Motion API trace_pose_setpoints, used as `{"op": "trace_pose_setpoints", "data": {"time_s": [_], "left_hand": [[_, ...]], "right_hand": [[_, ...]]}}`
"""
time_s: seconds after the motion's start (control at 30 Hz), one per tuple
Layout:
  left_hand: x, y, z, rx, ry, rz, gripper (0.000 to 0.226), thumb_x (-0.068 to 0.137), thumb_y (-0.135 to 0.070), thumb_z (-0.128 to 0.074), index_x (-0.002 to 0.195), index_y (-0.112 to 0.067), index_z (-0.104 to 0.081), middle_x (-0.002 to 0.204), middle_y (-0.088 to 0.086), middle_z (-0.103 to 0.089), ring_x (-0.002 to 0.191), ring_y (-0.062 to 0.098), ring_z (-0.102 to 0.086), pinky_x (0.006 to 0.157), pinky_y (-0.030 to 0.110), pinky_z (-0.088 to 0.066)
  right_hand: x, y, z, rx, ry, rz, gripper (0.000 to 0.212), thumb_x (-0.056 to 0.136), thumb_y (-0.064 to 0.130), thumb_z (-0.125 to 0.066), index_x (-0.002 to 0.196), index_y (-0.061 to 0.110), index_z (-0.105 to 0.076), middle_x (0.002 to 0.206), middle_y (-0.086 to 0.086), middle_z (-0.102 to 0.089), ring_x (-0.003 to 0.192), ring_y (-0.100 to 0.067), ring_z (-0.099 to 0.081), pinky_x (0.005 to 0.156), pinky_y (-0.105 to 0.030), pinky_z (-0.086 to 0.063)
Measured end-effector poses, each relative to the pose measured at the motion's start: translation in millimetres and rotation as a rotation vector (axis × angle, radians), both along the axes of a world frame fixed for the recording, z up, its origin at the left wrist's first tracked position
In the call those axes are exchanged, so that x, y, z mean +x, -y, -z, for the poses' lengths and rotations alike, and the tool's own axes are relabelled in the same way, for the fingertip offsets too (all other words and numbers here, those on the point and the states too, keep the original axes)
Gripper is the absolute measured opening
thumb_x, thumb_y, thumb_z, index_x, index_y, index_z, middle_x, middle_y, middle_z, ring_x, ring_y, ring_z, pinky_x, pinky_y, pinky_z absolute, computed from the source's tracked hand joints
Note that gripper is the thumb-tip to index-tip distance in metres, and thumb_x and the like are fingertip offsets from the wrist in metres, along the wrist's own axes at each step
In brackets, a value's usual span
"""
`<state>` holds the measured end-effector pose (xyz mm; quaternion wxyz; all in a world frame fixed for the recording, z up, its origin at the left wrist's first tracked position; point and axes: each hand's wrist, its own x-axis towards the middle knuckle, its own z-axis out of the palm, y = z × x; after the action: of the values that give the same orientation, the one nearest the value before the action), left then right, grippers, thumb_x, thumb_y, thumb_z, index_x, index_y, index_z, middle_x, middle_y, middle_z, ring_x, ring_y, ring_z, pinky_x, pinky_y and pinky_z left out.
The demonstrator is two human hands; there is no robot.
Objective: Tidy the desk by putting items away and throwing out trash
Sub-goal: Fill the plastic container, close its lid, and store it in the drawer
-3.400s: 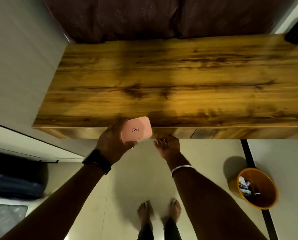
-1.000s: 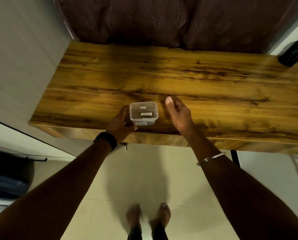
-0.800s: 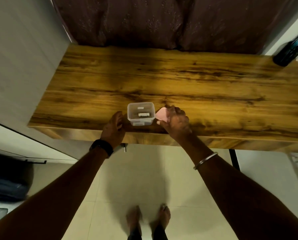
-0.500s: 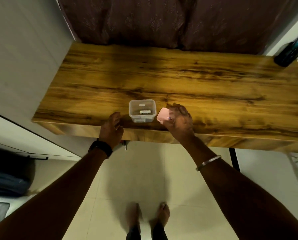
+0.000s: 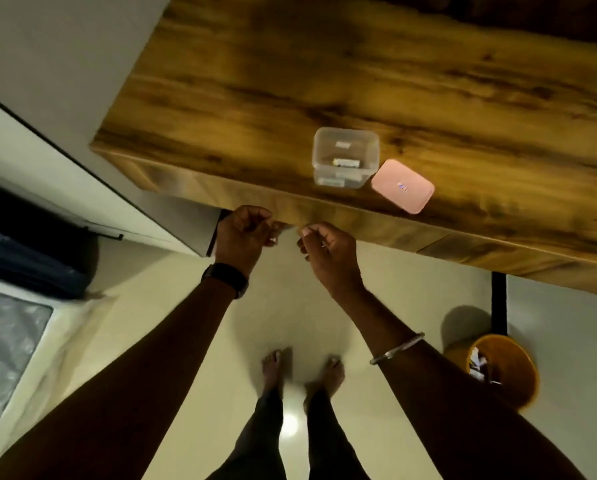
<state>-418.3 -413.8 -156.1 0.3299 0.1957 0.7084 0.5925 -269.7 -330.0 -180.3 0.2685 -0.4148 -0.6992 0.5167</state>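
My bare feet (image 5: pixel 300 370) stand on the pale tile floor, an orange bin (image 5: pixel 503 368) off to my right. My left hand (image 5: pixel 243 233) and right hand (image 5: pixel 328 252) hang loosely curled just below the desk (image 5: pixel 290 81) edge, holding nothing I can see. On the desk near that edge sits the clear container (image 5: pixel 345 157), its pink lid (image 5: pixel 402 186) lying just beside it on the right
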Motion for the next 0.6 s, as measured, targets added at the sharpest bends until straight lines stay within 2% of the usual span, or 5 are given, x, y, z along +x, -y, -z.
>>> {"op": "trace_pose_setpoints", "data": {"time_s": [0.17,0.33,0.47,0.6], "left_hand": [[-15,31,93,-0.099,0.157,-0.114,0.013,0.090,0.005,-0.065,0.104,0.004,-0.066,0.089,0.018,-0.070,0.079,0.027,-0.069,0.078,0.044,-0.060],[-24,50,215,-0.170,0.285,-0.207,0.028,0.090,0.013,-0.060,0.111,-0.005,-0.067,0.096,0.012,-0.068,0.089,0.023,-0.067,0.089,0.046,-0.058],[-36,49,308,-0.243,0.279,-0.233,0.034,0.088,0.003,-0.069,0.117,-0.013,-0.069,0.112,0.012,-0.072,0.098,0.029,-0.071,0.093,0.047,-0.058],[-54,39,404,-0.269,0.263,-0.237,0.039,0.085,-0.011,-0.076,0.122,-0.017,-0.069,0.115,0.004,-0.074,0.107,0.019,-0.070,0.097,0.042,-0.056]], "right_hand": [[-16,9,105,-0.129,0.204,-0.070,0.021,0.094,0.016,-0.061,0.105,0.011,-0.079,0.092,-0.001,-0.079,0.084,-0.015,-0.075,0.077,-0.048,-0.064],[-42,3,223,-0.122,0.387,-0.192,0.022,0.092,0.008,-0.061,0.104,0.013,-0.079,0.097,-0.003,-0.079,0.090,-0.019,-0.075,0.085,-0.044,-0.064],[-71,-10,309,-0.014,0.517,-0.287,0.024,0.091,0.001,-0.062,0.105,0.009,-0.079,0.103,-0.006,-0.079,0.095,-0.018,-0.074,0.089,-0.033,-0.062],[-106,-31,405,0.071,0.653,-0.391,0.029,0.092,0.003,-0.058,0.110,0.010,-0.079,0.111,-0.006,-0.078,0.103,-0.019,-0.071,0.083,-0.018,-0.048]]}}
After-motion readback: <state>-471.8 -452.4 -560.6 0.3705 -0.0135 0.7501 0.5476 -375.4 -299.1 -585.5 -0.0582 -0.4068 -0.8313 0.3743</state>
